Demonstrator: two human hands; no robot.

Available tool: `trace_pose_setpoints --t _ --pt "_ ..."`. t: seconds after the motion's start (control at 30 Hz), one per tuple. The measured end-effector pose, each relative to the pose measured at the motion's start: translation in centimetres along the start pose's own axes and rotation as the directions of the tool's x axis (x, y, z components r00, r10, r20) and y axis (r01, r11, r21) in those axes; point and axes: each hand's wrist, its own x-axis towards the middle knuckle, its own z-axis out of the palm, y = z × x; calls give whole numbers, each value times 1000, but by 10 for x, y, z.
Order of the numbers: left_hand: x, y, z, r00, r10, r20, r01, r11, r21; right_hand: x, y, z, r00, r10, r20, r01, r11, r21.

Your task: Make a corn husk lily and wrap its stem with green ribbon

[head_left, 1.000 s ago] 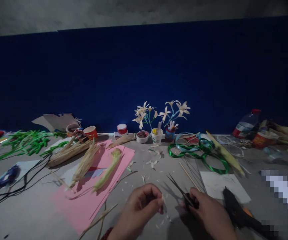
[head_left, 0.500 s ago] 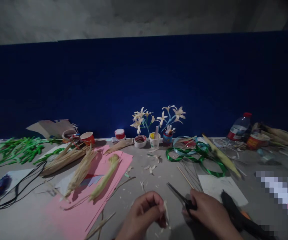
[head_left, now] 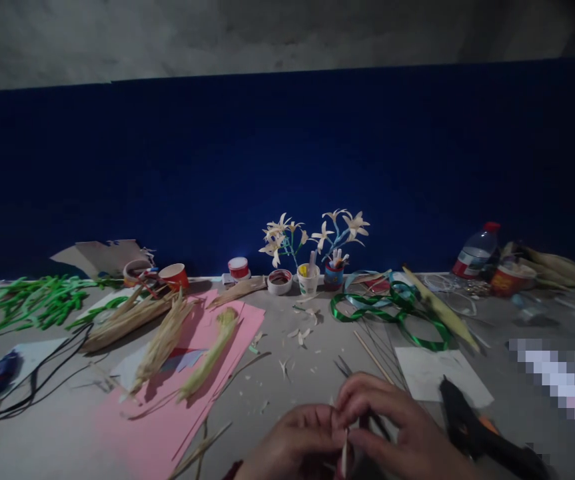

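Note:
My left hand (head_left: 300, 437) is closed at the bottom centre, its fingertips pinching a narrow pale strip (head_left: 345, 453) that looks like corn husk. From the other side my right hand (head_left: 397, 423) meets it, thumb and fingers closed at the same strip. Dark scissors (head_left: 380, 427) pass beneath the right hand, their tips showing beyond its fingers. Whether the right hand still grips their handles is hidden. Small pale husk scraps (head_left: 300, 335) lie on the table ahead of both hands.
Pink paper (head_left: 237, 340) with dried husks lies left. Pale flowers (head_left: 277, 237) rise behind a white cup (head_left: 308, 280). Green ribbon (head_left: 424, 343), a white sheet (head_left: 442, 377) and a black glue gun (head_left: 467, 420) are right. A bottle (head_left: 474, 253) stands at the back.
My right hand has moved left and turned inward to meet my left hand at the strip. My left hand has shifted slightly right and lower. The scissors are now mostly covered.

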Motion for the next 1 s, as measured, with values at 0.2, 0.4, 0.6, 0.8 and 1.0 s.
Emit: trace_pose_setpoints --t 0.2,0.4,0.6,0.8,1.0 --pt "-6 1 -1 996 61 -65 -56 995 78 2 3 3 998 64 -27 -63 998 20" --pt "-23 22 13 826 561 -62 -255 469 846 4 2 5 986 135 -98 -148 978 -146" --pt "-22 19 18 759 648 -68 -195 326 925 6 -5 16 969 202 -146 -225 961 -164" --pt "-19 8 18 664 748 7 -256 219 942 4 -6 27 968 94 -233 -163 940 -299" --pt "-15 0 17 506 856 103 -262 39 964 2 0 38 931 -28 -364 -122 916 -382"
